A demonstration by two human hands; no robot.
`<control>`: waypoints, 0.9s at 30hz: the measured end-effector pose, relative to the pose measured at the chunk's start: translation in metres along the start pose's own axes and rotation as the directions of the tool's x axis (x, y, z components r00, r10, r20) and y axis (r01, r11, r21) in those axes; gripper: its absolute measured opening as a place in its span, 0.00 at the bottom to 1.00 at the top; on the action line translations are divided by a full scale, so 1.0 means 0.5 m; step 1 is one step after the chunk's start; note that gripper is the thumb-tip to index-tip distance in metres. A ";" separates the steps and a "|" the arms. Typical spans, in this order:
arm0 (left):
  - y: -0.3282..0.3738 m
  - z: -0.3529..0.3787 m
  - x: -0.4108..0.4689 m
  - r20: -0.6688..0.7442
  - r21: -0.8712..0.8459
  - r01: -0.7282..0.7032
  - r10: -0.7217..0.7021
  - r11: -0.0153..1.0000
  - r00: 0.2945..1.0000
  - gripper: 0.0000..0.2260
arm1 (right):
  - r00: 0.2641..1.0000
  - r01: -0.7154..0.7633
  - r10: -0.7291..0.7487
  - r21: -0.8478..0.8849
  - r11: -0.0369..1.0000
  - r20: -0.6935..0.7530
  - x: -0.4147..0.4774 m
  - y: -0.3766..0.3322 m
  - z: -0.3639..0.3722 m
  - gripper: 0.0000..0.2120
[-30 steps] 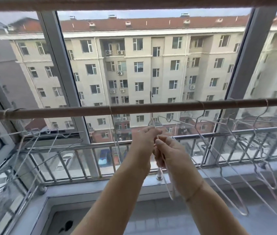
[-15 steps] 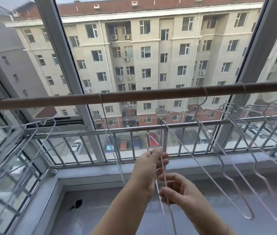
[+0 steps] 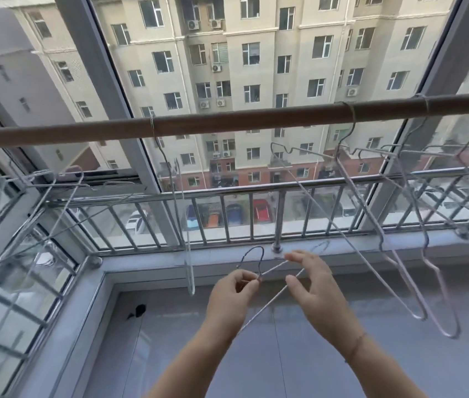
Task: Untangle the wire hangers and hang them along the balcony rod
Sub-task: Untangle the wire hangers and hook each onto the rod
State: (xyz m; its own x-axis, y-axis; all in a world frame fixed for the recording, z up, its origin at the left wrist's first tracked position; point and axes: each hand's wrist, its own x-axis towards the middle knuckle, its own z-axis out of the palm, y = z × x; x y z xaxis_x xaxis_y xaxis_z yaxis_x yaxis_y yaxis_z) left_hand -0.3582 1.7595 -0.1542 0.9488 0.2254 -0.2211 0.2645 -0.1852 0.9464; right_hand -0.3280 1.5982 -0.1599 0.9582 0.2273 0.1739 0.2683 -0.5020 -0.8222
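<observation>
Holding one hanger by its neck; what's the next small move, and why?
Probably lift the wire hanger onto the rod, bare in the middle: the left hand pinches its neck, hook upward, and it looks free of the other hangers.

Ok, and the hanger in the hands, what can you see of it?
The hanger is thin, bare silvery wire with a rounded hook pointing up. The left hand pinches its neck just below the hook. One run goes right toward the right hand, whose fingers spread around the wire; whether they grip it is unclear. Another run slants down-left past the left wrist. It is held low, well under the rod, not hung.
</observation>
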 end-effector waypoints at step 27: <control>0.133 0.010 -0.067 0.234 -0.687 0.250 -0.118 0.683 0.965 0.11 | 0.974 -0.225 0.201 0.539 0.812 0.104 -0.061 -0.092 -0.024 0.07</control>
State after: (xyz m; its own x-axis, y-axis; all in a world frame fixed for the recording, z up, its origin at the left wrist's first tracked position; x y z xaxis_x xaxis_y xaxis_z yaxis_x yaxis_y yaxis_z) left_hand -0.3717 1.7350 -0.0851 0.9247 0.0155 -0.3803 0.2995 0.5868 0.7523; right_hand -0.3683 1.6043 -0.1205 0.9769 0.2070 -0.0523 -0.0515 -0.0090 -0.9986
